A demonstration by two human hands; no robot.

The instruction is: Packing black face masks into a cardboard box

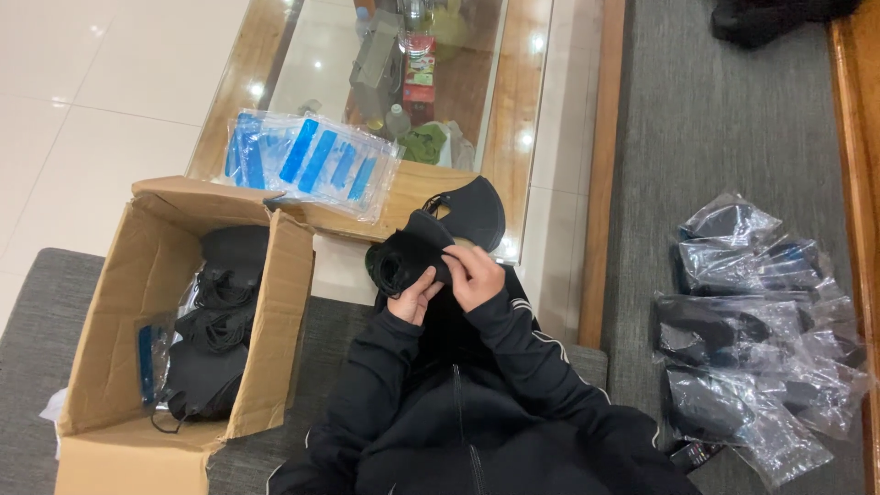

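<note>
Both my hands work a stack of black face masks [403, 255] held in front of my chest. My left hand [415, 295] grips the stack from below. My right hand [474, 272] pinches its right side with fingers curled over the top. One more black mask [475, 209] stands up just behind the stack, its ear loop showing. Both sleeves are black with thin white stripes.
An open cardboard box [110, 302] with several black masks [213, 330] sits at my left on a grey cushion. Clear bags with blue strips [312, 160] lie on its flap. Bagged black masks [752, 321] pile up at the right. A glass-topped table [513, 110] stands ahead.
</note>
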